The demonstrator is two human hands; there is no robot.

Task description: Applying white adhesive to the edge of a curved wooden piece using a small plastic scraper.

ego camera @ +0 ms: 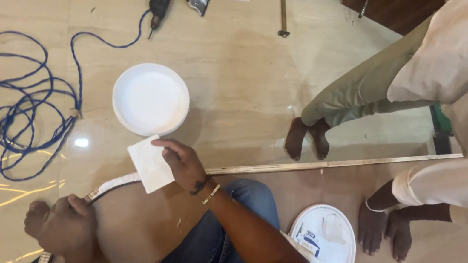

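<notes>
Fingers of right hand [184,164] pinch white square card [150,164].

The head camera is looking steeply down at the floor [243,60]. It is sitting close above the hands [181,164], with a mirror's edge [332,162] crossing its right half.

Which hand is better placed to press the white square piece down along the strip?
Probably the right hand: it already holds the white square piece over the strip, while the left hand grips the strip lower down.
</notes>
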